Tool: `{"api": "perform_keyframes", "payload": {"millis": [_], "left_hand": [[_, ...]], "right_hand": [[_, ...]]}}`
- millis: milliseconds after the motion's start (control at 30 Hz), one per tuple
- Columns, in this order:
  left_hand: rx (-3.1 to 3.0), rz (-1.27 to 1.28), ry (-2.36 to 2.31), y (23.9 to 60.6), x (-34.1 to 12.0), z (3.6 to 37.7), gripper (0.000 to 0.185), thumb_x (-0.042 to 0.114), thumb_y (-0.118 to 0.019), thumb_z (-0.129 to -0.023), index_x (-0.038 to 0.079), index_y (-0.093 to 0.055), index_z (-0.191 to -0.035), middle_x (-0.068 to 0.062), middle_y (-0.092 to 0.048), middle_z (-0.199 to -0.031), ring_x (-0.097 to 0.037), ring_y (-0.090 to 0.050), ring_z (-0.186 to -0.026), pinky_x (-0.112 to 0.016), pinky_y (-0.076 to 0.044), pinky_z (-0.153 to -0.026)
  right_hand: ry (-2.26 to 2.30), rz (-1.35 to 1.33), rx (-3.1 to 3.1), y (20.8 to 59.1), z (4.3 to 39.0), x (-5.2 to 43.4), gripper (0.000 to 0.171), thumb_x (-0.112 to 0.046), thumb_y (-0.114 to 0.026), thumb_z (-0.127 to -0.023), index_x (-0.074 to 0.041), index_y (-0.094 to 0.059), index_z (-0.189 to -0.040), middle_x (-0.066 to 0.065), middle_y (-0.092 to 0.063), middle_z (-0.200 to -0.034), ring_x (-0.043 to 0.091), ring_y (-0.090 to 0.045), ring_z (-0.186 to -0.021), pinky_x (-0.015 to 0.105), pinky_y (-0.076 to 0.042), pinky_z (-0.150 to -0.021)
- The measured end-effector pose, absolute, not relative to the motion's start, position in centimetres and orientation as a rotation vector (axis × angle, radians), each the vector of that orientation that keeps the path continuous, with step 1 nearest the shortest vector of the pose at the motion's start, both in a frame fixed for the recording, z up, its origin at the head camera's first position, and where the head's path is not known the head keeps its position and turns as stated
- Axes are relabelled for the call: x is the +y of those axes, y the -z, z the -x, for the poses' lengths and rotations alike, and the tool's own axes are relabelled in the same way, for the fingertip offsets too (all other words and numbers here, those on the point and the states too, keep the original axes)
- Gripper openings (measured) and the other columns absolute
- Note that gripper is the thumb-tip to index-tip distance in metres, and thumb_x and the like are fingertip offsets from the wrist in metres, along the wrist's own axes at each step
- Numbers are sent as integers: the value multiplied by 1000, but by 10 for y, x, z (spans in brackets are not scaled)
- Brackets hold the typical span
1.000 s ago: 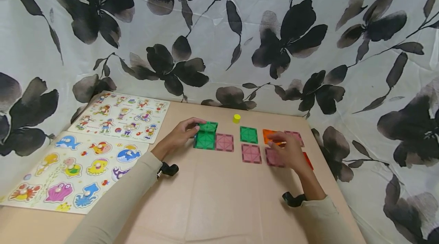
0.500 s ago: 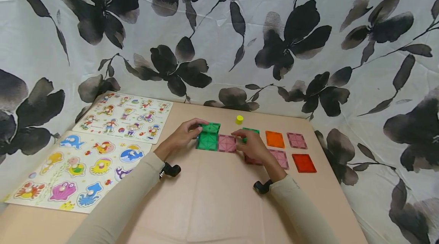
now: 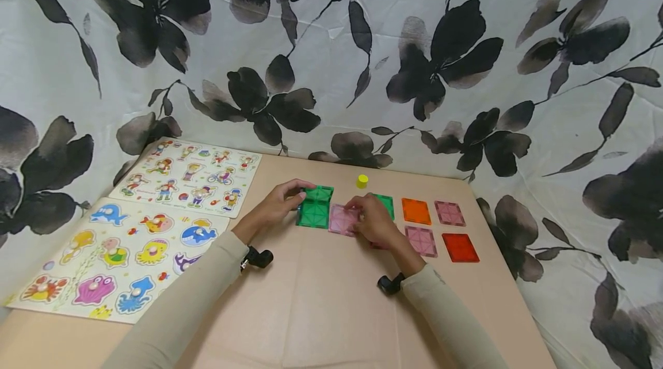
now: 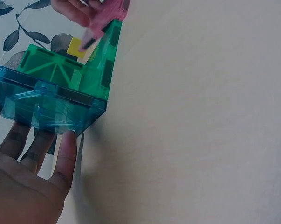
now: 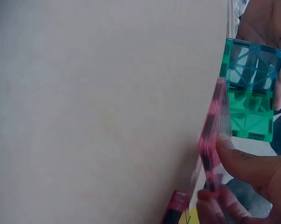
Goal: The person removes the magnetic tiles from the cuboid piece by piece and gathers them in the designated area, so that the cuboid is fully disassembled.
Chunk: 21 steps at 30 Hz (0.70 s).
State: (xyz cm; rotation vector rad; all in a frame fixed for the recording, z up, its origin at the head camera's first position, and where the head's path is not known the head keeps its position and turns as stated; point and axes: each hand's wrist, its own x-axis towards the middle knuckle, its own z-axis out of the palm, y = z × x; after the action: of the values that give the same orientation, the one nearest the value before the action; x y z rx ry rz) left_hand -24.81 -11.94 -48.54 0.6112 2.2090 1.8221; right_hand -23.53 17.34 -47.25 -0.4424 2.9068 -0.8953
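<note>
My left hand (image 3: 275, 208) holds the left side of a small structure of translucent magnetic tiles, its fingers against a blue tile (image 4: 47, 105). Joined to that are green tiles (image 3: 315, 208), one lying flat and one standing at the back in the head view. My right hand (image 3: 374, 220) pinches a pink magnetic tile (image 3: 342, 220) between thumb and fingers, just right of the green tiles. In the right wrist view this pink tile (image 5: 212, 140) is tilted up, close to the green tiles; whether they touch I cannot tell.
Past my right hand lie a green tile (image 3: 385, 205), an orange tile (image 3: 416, 211), pink tiles (image 3: 421, 241) and a red tile (image 3: 460, 248). A yellow cylinder (image 3: 362, 181) stands behind. Two picture boards (image 3: 171, 220) cover the table's left; a floral cloth (image 3: 357, 58) hangs behind.
My right hand has come left from the orange tile to the pink tile beside the green ones, gripped it and tilted it. The left hand stays on the structure.
</note>
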Motion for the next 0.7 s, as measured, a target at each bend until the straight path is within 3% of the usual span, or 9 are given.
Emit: {"api": "perform_keyframes", "payload": {"millis": [133,333,700], "left_hand": [[2216,-603,-1815,483,-119,246,37,17,-47,-115,7,-56,-150,-14,-51,-159,-40,-47,-149,-57,-47,-118],[2205,-602,-1824,479,-119,245,36,16,-48,-114,10,-57,-149,-13,-51,-160,-40,-46,-151,-60,-46,-118],[2209,-611,-1826,481,-118,246,36,15,-47,-115,9,-57,-148,-14,-52,-159,-40,-46,-151,-60,-47,-118]], "right_hand": [[1048,399,2850,467,229,181,32,3,-83,-88,-19,-78,-111,5,-66,-116,25,-62,-104,43,-60,-97],[1208,416,2722,458,221,198,27,3,-72,-95,-22,-81,-101,0,-72,-106,26,-61,-93,35,-58,-84],[1296,380,2565,449,203,226,23,-4,-66,-102,-20,-82,-106,3,-76,-111,26,-61,-96,30,-57,-83]]}}
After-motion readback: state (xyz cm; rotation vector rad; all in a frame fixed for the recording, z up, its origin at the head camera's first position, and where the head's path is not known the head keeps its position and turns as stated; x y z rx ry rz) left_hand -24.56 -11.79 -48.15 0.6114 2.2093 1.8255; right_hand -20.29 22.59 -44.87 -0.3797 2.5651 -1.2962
